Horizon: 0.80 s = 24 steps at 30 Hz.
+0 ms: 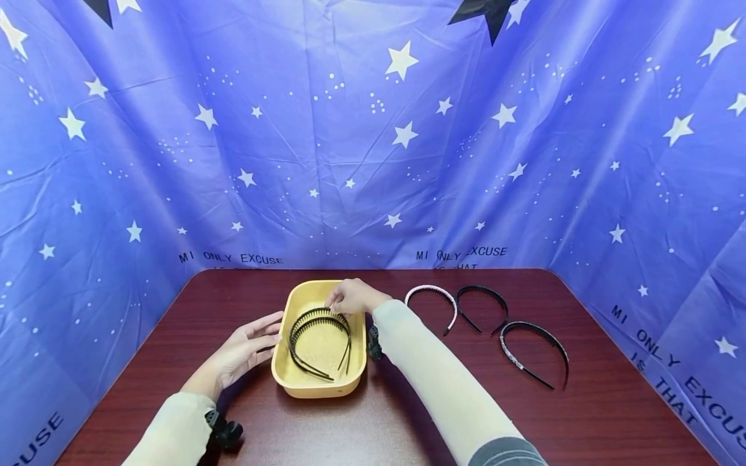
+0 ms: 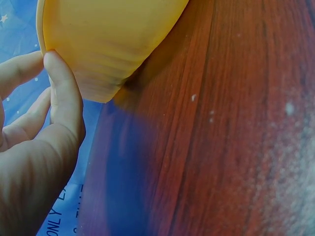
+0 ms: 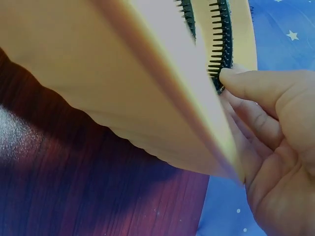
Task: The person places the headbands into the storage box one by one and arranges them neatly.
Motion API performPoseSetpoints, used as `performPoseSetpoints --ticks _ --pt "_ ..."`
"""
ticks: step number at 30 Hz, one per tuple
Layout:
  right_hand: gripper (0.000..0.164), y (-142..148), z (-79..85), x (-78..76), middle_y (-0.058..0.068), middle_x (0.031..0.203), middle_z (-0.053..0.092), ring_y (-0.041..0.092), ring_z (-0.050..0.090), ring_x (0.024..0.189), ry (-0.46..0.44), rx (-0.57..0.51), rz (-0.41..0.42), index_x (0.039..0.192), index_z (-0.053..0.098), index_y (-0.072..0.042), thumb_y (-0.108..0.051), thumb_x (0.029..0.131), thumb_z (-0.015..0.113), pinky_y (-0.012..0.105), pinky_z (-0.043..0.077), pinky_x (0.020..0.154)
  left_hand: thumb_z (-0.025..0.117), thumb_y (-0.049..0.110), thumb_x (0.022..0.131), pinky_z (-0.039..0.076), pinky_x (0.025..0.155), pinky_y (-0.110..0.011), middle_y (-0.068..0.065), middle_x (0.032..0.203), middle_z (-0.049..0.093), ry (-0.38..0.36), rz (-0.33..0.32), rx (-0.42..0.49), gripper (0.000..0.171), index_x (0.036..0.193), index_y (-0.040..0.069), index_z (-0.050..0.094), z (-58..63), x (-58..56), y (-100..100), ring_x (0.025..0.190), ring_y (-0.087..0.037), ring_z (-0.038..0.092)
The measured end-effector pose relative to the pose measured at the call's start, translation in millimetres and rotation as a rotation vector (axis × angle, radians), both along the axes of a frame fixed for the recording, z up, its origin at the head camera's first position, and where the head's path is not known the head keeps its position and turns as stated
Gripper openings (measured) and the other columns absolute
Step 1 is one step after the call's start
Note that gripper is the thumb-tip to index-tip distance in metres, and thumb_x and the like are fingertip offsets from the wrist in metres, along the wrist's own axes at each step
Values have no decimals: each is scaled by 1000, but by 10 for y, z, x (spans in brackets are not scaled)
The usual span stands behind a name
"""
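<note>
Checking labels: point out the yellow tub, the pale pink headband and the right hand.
Yellow tub (image 1: 317, 391): head view, outside of its near wall.
Pale pink headband (image 1: 432, 288): head view, top of its arch.
Right hand (image 1: 359, 297): head view, back of the hand.

Pale glare on the tabletop (image 1: 315, 437)

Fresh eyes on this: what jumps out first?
Probably the blue star-print backdrop rising behind the dark red table. Next, the yellow bin, with the left hand at its rim and the right hand pinching one of the black toothed headbands inside it. Three more headbands lie on the table, right of the bin.
</note>
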State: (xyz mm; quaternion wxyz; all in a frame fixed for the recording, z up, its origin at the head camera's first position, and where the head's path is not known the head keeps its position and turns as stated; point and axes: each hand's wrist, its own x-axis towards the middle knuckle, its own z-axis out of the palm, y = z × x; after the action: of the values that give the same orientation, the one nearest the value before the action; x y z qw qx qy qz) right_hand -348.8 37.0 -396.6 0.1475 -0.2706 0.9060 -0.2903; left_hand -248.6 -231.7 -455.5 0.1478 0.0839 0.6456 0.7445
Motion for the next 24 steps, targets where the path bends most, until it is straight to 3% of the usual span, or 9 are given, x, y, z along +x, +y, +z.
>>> performPoseSetpoints --ticks 11,19,24 --pt "10 -38 -12 23 -3 86 73 20 72 73 39 78 -4 100 76 -10 -6 92 71 18 54 64 60 0 97 51 97 -34 -20 141 48 0 1 4 69 156 -3 25 -2 5 3 114 -14 60" --pt "12 -48 12 47 -6 87 73 12 71 70 90 159 5 103 78 -13 -13 91 75 20 50 81 61 0 97 51 98 -34 -23 143 44 -3 4 2 69 156 -3 24 -1 8 5 115 -15 60" --pt "10 -50 9 55 -6 86 73 12 71 69 76 145 -17 100 78 -14 -14 91 75 21 51 82 61 0 97 51 97 -34 -23 143 45 -7 6 0 69 156 -3 25 2 10 3 115 -15 60"
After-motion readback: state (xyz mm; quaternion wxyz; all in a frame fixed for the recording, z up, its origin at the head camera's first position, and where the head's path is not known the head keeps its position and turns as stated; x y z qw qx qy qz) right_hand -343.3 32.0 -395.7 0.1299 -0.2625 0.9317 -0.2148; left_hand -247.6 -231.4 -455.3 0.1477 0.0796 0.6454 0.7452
